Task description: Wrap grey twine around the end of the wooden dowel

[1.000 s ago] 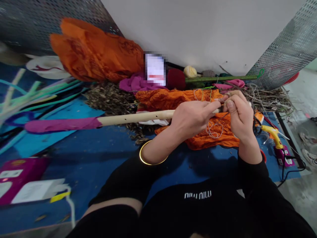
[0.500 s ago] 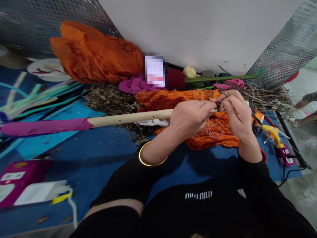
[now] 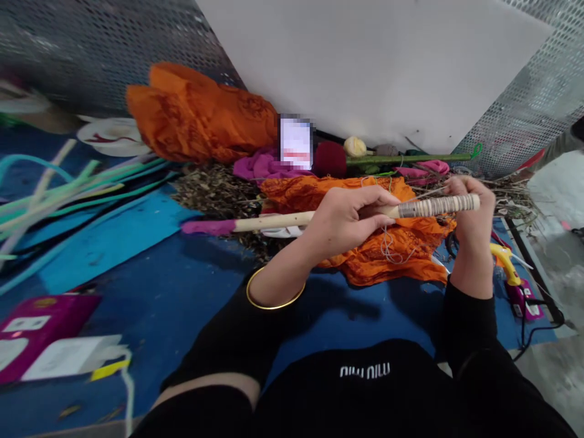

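My left hand (image 3: 342, 222) is closed around a pale stick (image 3: 269, 222) held level above the table. Purple cloth (image 3: 210, 227) covers the stick's left end. Grey and brown string (image 3: 438, 207) is wound in tight bands over its right end, and the tip stays bare. Behind that end, my right hand (image 3: 477, 210) pinches a taut strand that runs left towards the winding; its fingertips are partly hidden by the stick. Below lie a crumpled orange cloth (image 3: 392, 271) and loose loops of thin string (image 3: 391, 249).
Dried plant stems (image 3: 214, 191), a phone (image 3: 295, 145) and a yarn ball (image 3: 354, 146) lie at the back. A yellow glue gun (image 3: 508, 264) rests at right beside a purple box (image 3: 524, 298). Coloured strips (image 3: 86, 182) and a blue sheet (image 3: 118, 243) lie left.
The stick has shifted right and its wound end now shows past my left hand. My right hand has moved right and apart from the left, drawing the string taut.
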### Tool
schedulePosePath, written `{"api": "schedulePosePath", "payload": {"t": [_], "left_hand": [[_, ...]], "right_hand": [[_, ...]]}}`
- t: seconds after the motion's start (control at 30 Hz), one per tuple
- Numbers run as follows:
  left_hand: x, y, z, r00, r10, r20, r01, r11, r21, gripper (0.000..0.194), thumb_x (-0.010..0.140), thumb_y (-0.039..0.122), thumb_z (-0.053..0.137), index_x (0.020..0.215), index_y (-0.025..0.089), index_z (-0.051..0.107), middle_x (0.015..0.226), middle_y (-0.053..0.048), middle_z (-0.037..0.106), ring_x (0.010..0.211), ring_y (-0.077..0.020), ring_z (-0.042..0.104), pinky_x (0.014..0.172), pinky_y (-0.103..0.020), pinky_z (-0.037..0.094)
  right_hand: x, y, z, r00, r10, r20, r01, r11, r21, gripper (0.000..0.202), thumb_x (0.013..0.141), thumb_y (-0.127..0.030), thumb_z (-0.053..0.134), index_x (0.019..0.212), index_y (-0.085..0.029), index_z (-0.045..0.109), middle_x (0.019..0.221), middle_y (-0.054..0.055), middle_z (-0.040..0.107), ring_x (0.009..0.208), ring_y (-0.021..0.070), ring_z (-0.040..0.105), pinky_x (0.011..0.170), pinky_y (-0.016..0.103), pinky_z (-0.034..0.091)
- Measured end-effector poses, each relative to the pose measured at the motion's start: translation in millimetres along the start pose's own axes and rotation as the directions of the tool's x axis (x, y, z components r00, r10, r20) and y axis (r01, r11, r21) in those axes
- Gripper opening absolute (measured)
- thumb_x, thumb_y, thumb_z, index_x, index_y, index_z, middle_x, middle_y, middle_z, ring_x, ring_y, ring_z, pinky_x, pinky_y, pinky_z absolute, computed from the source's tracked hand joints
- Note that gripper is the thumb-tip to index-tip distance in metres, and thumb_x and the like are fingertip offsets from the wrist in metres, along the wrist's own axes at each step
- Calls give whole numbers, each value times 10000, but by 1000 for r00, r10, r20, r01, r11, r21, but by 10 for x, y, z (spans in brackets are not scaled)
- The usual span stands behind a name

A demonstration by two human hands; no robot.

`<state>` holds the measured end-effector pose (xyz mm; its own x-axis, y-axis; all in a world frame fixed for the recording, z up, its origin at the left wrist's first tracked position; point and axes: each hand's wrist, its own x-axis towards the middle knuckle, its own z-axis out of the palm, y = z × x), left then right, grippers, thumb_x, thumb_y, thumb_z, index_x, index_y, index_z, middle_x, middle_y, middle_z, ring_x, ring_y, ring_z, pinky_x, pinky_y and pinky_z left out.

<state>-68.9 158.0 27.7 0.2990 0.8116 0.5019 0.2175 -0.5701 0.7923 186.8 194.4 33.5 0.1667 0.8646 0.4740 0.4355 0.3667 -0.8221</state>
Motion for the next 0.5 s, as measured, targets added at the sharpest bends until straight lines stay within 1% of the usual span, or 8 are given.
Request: {"api": "schedulePosePath", "payload": {"t": [0.1, 0.13, 0.2, 0.3, 0.33, 0.4, 0.47, 0.5], "left_hand": [[21, 19, -9, 997, -57, -56, 51, 994, -97, 221, 833, 220, 705, 1028, 168, 794, 856, -21, 776, 731, -140, 701, 680, -222, 556], [27, 18, -11, 995, -67, -75, 60, 994, -95, 221, 833, 221, 700, 1026, 170, 794, 853, -20, 773, 730, -139, 695, 677, -223, 555], [39, 14, -18, 992, -71, -102, 63, 995, -79, 218, 834, 229, 697, 1021, 175, 794, 876, -24, 780, 754, -142, 696, 688, -224, 557], [55, 19, -38, 991, -55, -122, 45, 996, -83, 220, 843, 229, 687, 1034, 174, 782, 944, -33, 799, 829, -151, 717, 752, -230, 574], [59, 23, -49, 991, -51, -123, 39, 995, -97, 225, 849, 226, 675, 1043, 174, 775, 955, -32, 801, 841, -151, 722, 767, -232, 579], [71, 29, -73, 990, -52, -133, 35, 992, -121, 236, 858, 221, 654, 1061, 172, 764, 963, -29, 803, 852, -150, 729, 782, -231, 586], [84, 26, -94, 986, -54, -156, 34, 992, -123, 239, 853, 221, 653, 1059, 164, 759, 968, -31, 803, 857, -148, 729, 779, -225, 584], [91, 21, -100, 985, -56, -166, 37, 993, -113, 238, 849, 220, 655, 1054, 159, 758, 979, -34, 804, 870, -148, 730, 786, -222, 581]], "right_hand": [[22, 162, 103, 955, 114, 273, -50, 971, -234, 267, 809, -296, 709, 585, -205, 595, 520, -33, 522, 539, 129, 485, 561, 282, 393], [0, 173, 151, 936, 123, 329, -38, 967, -252, 312, 810, -323, 712, 558, -211, 567, 523, -25, 522, 563, 140, 500, 587, 293, 412], [-83, 137, 273, 926, 70, 370, -27, 992, -121, 334, 868, -432, 671, 621, -218, 605, 640, 10, 621, 709, 181, 605, 704, 319, 493], [-263, 1, 472, 922, -30, 385, -77, 963, 260, 393, 928, -621, 583, 954, -252, 719, 940, 43, 749, 1010, 227, 697, 908, 362, 560], [-322, -52, 521, 905, -46, 423, -103, 941, 323, 418, 918, -648, 597, 1018, -262, 721, 956, 40, 757, 1004, 223, 707, 905, 363, 572], [-418, -159, 569, 865, -60, 497, -118, 941, 318, 380, 916, -619, 639, 977, -253, 725, 835, 17, 743, 813, 191, 708, 775, 332, 582], [-480, -257, 554, 882, -96, 462, -16, 972, 232, 308, 962, -509, 630, 848, -235, 714, 697, -9, 687, 645, 149, 643, 665, 301, 546], [-501, -296, 534, 912, -150, 383, 81, 978, 191, 299, 984, -449, 612, 804, -232, 708, 682, -10, 670, 635, 141, 629, 661, 299, 537]]}}
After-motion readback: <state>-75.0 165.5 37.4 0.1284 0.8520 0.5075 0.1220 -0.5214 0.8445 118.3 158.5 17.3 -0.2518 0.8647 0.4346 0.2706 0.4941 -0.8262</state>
